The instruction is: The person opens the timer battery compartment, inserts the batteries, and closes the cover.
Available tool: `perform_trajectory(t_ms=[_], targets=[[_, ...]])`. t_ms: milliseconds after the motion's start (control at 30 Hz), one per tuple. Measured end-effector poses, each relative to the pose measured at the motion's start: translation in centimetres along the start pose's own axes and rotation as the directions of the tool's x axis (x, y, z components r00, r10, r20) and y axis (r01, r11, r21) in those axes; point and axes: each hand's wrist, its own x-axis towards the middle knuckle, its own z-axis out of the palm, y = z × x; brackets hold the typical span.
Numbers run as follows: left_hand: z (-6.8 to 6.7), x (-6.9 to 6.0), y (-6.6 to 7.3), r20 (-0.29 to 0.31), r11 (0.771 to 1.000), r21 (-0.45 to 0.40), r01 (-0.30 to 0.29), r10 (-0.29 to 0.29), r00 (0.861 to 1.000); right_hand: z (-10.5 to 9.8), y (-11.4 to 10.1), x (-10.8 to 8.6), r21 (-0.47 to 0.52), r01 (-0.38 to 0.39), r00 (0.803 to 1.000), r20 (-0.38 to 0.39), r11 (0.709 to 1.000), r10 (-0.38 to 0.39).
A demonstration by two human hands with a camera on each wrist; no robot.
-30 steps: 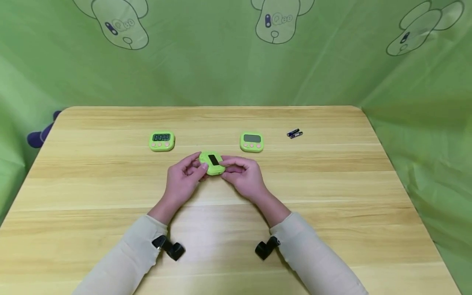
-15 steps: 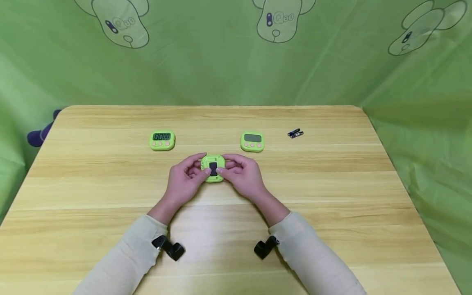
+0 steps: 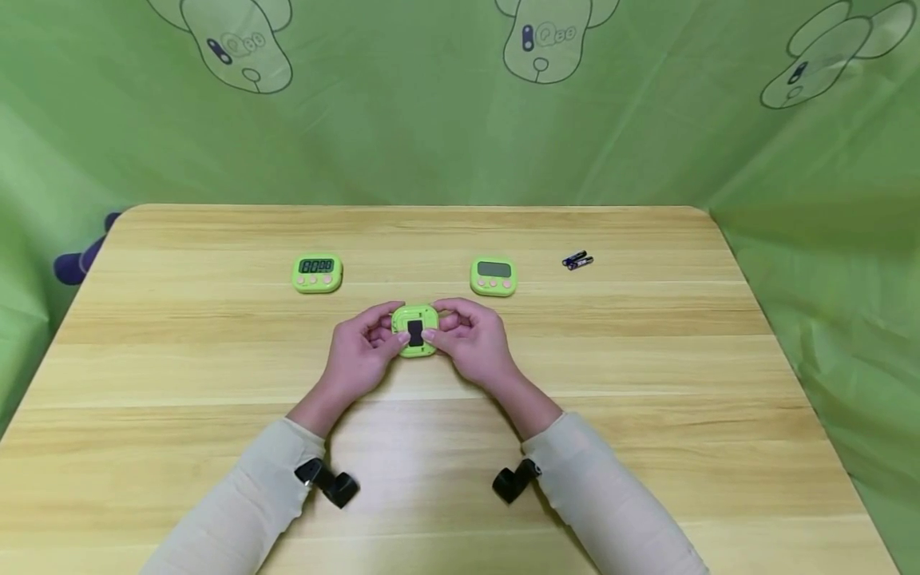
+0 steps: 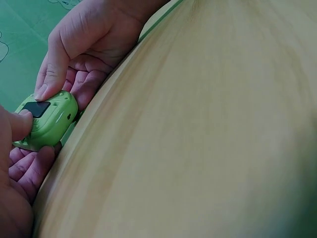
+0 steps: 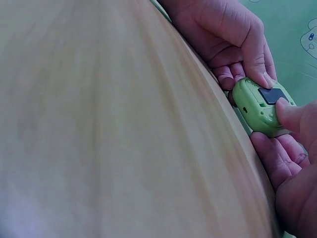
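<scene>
A green device (image 3: 424,315), its back with a black rectangle facing up, is held between both hands above the table. The left hand (image 3: 357,357) grips its left side, thumb on the back near the black rectangle. The right hand (image 3: 476,342) grips the right side in the same way, its thumb tip close to the left one. In the left wrist view the device (image 4: 59,116) shows a small slot in its side, with fingers beneath it. The right wrist view shows the device (image 5: 255,109) pinched between both thumbs and the curled fingers.
A green timer (image 3: 317,279) with digits on its display lies at the back left of the wooden table (image 3: 575,343). Another timer (image 3: 493,283) with a blank display lies beyond the right hand. Two dark batteries (image 3: 577,260) lie farther right.
The device has turned from a tilted position to straight and moved slightly nearer the person. The right thumb has moved onto its back; both hands still hold it.
</scene>
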Motion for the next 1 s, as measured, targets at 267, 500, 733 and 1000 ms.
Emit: perform_trajectory(t_ms=[267, 500, 733, 1000], targets=[[-0.1, 0.0, 0.0, -0.031, 0.999, 0.009, 0.032, -0.031, 0.999, 0.0, 0.4, 0.2, 0.03, -0.009, 1.0, -0.013, 1.0, 0.009], [0.0, 0.2, -0.3, -0.061, 1.0, -0.001, 0.026, -0.026, 0.998, -0.1, 2.8, 0.9, 0.021, -0.013, 0.995, -0.094, 1.0, 0.015], [0.0, 0.3, -0.4, -0.087, 1.0, 0.003, 0.014, -0.014, 0.996, -0.5, 2.5, 0.5, 0.104, -0.061, 0.991, -0.115, 0.993, 0.073], [-0.3, 0.2, -0.2, -0.081, 1.0, -0.003, 0.02, -0.02, 0.997, -2.1, 2.1, 0.2, -0.132, -0.13, 0.986, -0.125, 0.983, 0.114]])
